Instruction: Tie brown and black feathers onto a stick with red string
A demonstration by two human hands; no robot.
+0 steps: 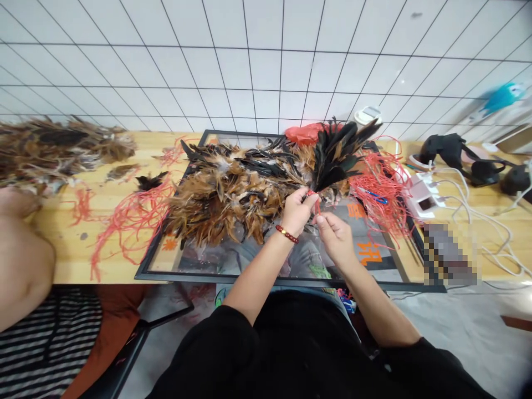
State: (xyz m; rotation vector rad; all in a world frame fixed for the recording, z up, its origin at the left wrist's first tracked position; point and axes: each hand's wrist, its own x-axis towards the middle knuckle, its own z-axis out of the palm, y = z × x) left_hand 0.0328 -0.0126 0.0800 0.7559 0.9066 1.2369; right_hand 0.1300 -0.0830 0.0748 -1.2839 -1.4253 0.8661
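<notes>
My left hand (298, 209), with a beaded bracelet (286, 234) at its wrist, is closed round the base of a bunch of dark feathers (336, 156). The feathers fan up and to the right. Just right of it, my right hand (334, 235) pinches a red string (317, 205) that runs to the base of the bunch. Beside and behind my left hand spreads a large heap of brown and black feathers (233, 202) on a black-framed glass panel (199, 275).
Red strings lie in tangles at left (133, 224) and right, where a blue pen (374, 194) rests on the red string pile (384, 177). A white charger (423, 197) with cables stands further right. At far left are another person's arm (22, 260) and more feathers (54, 149).
</notes>
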